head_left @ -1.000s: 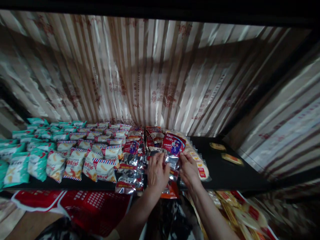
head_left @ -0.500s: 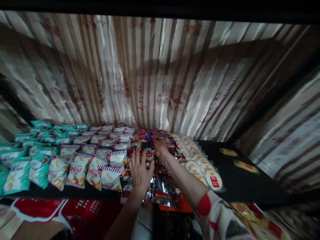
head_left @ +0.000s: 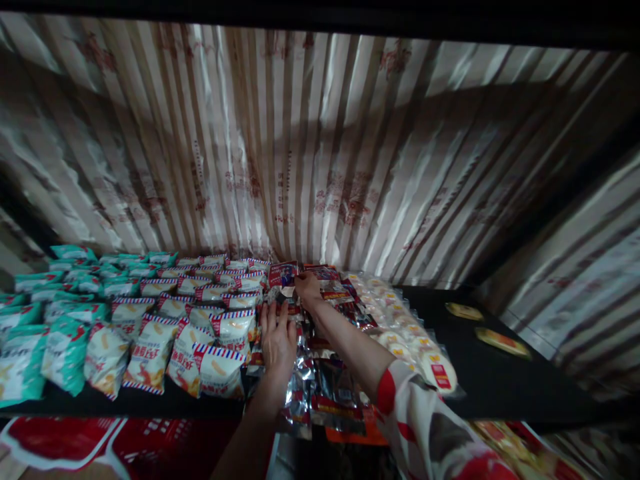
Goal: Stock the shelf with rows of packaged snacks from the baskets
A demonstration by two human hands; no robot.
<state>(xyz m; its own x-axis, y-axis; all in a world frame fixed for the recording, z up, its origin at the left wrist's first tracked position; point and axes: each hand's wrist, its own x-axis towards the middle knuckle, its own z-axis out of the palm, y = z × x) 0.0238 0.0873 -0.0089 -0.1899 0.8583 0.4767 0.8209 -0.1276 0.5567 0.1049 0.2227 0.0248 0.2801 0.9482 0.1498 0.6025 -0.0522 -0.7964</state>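
Note:
My right hand (head_left: 309, 291) reaches to the back of the dark red snack packets, its fingers pinched at the right edge of a red-and-blue packet (head_left: 283, 274). Just in front and to the left, my left hand (head_left: 278, 339) lies palm down over more of these packets, fingers stretched forward and resting on them. Below my hands, shiny silver-and-red packets (head_left: 341, 393) overlap at the shelf's front edge. My hands and forearms hide part of the rows.
White snack bags with striped tops (head_left: 223, 370) and teal bags (head_left: 64, 353) stand in rows on the left. Clear-wrapped round white pieces (head_left: 437, 370) lie to the right, then two yellowish packs (head_left: 503, 342) on the black shelf (head_left: 480, 380). A striped curtain (head_left: 300, 133) hangs behind.
The red-and-blue packet lies lower and further left at the back, with my right hand still at it. My left hand's fingers have drawn closer together. The view has shifted slightly.

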